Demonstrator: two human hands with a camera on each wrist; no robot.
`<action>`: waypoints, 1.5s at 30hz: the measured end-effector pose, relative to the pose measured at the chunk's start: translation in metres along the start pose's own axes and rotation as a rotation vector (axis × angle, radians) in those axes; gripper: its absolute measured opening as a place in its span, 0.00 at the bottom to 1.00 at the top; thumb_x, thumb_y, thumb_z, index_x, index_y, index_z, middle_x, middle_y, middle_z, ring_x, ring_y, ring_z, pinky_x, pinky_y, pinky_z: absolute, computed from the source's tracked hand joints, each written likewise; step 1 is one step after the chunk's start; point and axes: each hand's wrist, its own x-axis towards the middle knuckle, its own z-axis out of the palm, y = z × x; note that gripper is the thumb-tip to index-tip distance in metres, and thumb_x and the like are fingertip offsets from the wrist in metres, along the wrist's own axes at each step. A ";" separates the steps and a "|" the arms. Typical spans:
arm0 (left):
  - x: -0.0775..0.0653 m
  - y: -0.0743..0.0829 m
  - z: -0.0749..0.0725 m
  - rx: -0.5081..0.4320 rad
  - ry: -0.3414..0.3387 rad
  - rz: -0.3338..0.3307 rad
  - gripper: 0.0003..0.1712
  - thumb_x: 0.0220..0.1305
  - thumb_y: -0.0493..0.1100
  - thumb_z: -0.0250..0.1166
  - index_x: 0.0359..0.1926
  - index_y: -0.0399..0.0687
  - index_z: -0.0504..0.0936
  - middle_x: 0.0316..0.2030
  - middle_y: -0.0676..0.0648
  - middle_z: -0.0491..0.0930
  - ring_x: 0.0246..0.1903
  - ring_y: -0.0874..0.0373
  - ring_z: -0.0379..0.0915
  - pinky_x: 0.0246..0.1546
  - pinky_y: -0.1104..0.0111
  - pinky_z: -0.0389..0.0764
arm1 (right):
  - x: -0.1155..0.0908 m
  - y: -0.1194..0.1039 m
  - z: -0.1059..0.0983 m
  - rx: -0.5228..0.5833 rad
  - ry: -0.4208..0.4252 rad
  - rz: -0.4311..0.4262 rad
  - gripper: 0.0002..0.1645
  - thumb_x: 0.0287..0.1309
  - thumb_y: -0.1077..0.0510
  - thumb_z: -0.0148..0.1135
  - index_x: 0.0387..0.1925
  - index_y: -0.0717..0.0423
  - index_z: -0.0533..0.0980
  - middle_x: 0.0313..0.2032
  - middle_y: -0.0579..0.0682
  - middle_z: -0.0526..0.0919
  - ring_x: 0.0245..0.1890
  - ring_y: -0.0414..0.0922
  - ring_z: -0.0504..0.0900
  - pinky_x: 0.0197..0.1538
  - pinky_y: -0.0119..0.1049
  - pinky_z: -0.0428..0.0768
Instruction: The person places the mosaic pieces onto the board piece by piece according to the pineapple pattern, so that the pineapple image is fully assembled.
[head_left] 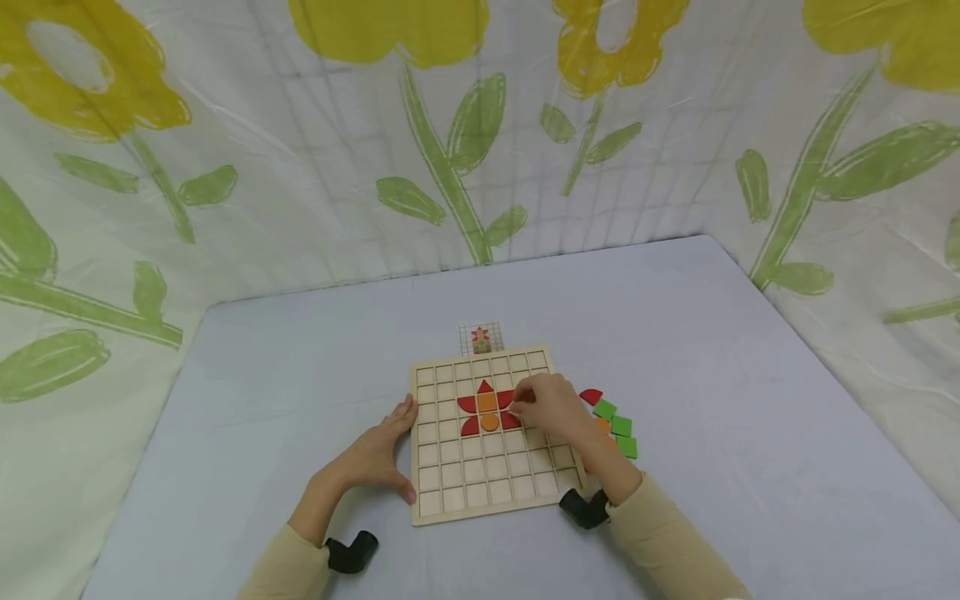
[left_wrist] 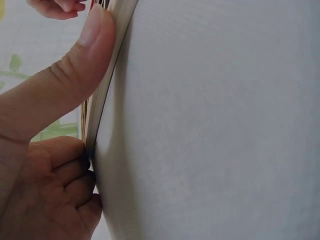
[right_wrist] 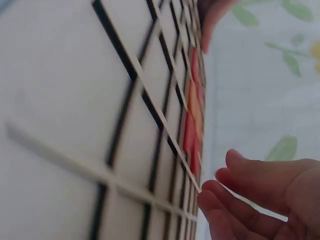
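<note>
in the head view, the board (head_left: 480,514) lies on the table (head_left: 300,400) in front of the person, with the card (head_left: 481,337) at its far edge. the left hand (head_left: 378,454) is spread, thumb and fingers laid against the board's left edge without wrapping round it. if that push grows with nothing bracing the opposite side, the board could slide or turn, taking it out of line with the card. the right hand (head_left: 551,404) is over the board, its fingers bent and bunched beside the right-hand red pieces (head_left: 511,421). those look flat and loose in their cells, so a brushing knuckle could skew one, or nudge the orange circle (head_left: 490,422) next to them. the right forearm crosses the board's right edge close to the green squares (head_left: 622,426) and a red quarter (head_left: 591,396); a low wrist drawn back could scatter them.

in the left wrist view, the thumb rests at the board's edge and the other fingers are bent up against it, gripping nothing that shows. a thumb slipping over the rim might tip or jolt the board.

in the right wrist view, thumb and fingers are bent close together near the grid, but i cannot tell whether a piece is between them. the raised dividers could catch a piece set down at a slant, leaving it propped across two cells.
</note>
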 end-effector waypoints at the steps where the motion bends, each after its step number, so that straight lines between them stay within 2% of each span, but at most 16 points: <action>1: 0.000 0.000 0.000 -0.001 0.001 0.001 0.76 0.26 0.47 0.86 0.71 0.25 0.49 0.73 0.31 0.43 0.71 0.34 0.41 0.65 0.38 0.52 | -0.001 0.003 -0.005 0.012 0.005 0.007 0.04 0.58 0.60 0.68 0.33 0.57 0.83 0.30 0.47 0.84 0.32 0.44 0.81 0.36 0.37 0.80; 5: 0.001 0.000 0.000 0.002 0.001 0.001 0.76 0.26 0.47 0.86 0.71 0.25 0.48 0.73 0.31 0.43 0.71 0.34 0.41 0.66 0.39 0.52 | -0.004 0.018 -0.030 0.049 0.026 0.030 0.08 0.60 0.60 0.65 0.38 0.62 0.83 0.34 0.52 0.86 0.37 0.49 0.83 0.40 0.42 0.82; 10: 0.002 -0.001 0.000 0.005 0.001 0.003 0.76 0.26 0.46 0.86 0.71 0.24 0.48 0.73 0.31 0.43 0.71 0.34 0.41 0.66 0.39 0.52 | -0.008 0.039 -0.056 0.046 0.017 0.111 0.12 0.62 0.61 0.62 0.43 0.65 0.81 0.40 0.57 0.86 0.43 0.54 0.82 0.46 0.47 0.81; 14: 0.001 -0.001 0.000 -0.009 0.003 -0.002 0.76 0.25 0.46 0.86 0.71 0.24 0.48 0.73 0.30 0.43 0.71 0.34 0.41 0.66 0.40 0.52 | -0.014 0.055 -0.070 0.047 -0.043 0.131 0.12 0.61 0.64 0.60 0.45 0.66 0.81 0.43 0.59 0.85 0.45 0.55 0.81 0.50 0.50 0.80; 16: 0.000 -0.001 0.001 -0.014 0.002 -0.009 0.76 0.25 0.46 0.86 0.71 0.24 0.48 0.73 0.30 0.43 0.71 0.34 0.41 0.66 0.40 0.52 | -0.017 0.061 -0.073 0.050 -0.086 0.124 0.11 0.59 0.67 0.60 0.44 0.65 0.81 0.40 0.57 0.85 0.42 0.53 0.81 0.48 0.49 0.80; 21: -0.004 -0.001 0.002 -0.006 0.000 -0.018 0.77 0.25 0.46 0.86 0.71 0.24 0.48 0.73 0.30 0.43 0.71 0.34 0.42 0.66 0.39 0.52 | -0.025 0.069 -0.073 0.057 -0.204 0.084 0.06 0.52 0.70 0.65 0.33 0.61 0.82 0.27 0.47 0.80 0.30 0.44 0.76 0.36 0.39 0.77; 26: -0.004 -0.002 0.000 -0.001 0.007 -0.002 0.77 0.25 0.47 0.86 0.71 0.24 0.48 0.73 0.30 0.43 0.71 0.33 0.42 0.65 0.38 0.52 | -0.033 0.064 -0.064 0.014 -0.292 0.084 0.06 0.50 0.69 0.68 0.28 0.57 0.81 0.26 0.45 0.77 0.29 0.43 0.73 0.34 0.36 0.75; 29: -0.002 -0.002 0.000 -0.004 0.006 0.001 0.77 0.25 0.47 0.86 0.71 0.24 0.48 0.73 0.30 0.43 0.71 0.33 0.41 0.66 0.39 0.52 | -0.040 0.059 -0.056 -0.023 -0.331 0.084 0.09 0.45 0.67 0.73 0.26 0.54 0.80 0.24 0.44 0.76 0.28 0.43 0.72 0.33 0.36 0.75; 33: -0.002 -0.002 0.002 -0.022 0.003 0.001 0.77 0.25 0.47 0.86 0.71 0.25 0.48 0.73 0.30 0.42 0.71 0.34 0.41 0.67 0.41 0.51 | -0.052 0.050 -0.048 -0.067 -0.349 0.057 0.19 0.32 0.66 0.80 0.23 0.50 0.76 0.21 0.44 0.73 0.26 0.42 0.71 0.29 0.35 0.72; 37: -0.002 -0.002 0.003 -0.032 0.003 0.002 0.77 0.25 0.47 0.86 0.72 0.25 0.47 0.73 0.31 0.42 0.71 0.34 0.40 0.67 0.42 0.51 | -0.058 0.045 -0.046 -0.088 -0.344 0.059 0.25 0.26 0.67 0.83 0.22 0.50 0.73 0.20 0.44 0.72 0.24 0.42 0.70 0.28 0.34 0.69; 40: -0.002 -0.003 0.002 -0.024 0.007 0.003 0.77 0.25 0.47 0.86 0.72 0.25 0.48 0.73 0.31 0.42 0.71 0.34 0.40 0.67 0.42 0.51 | -0.058 0.045 -0.045 -0.090 -0.350 0.037 0.25 0.27 0.69 0.82 0.21 0.51 0.72 0.20 0.44 0.71 0.24 0.41 0.69 0.27 0.33 0.68; 45: -0.001 -0.002 0.001 -0.020 0.008 0.012 0.77 0.25 0.47 0.86 0.71 0.25 0.48 0.73 0.31 0.43 0.71 0.34 0.41 0.67 0.41 0.51 | -0.056 0.049 -0.048 -0.070 -0.329 -0.047 0.20 0.32 0.70 0.79 0.21 0.52 0.74 0.20 0.42 0.71 0.25 0.40 0.69 0.27 0.31 0.70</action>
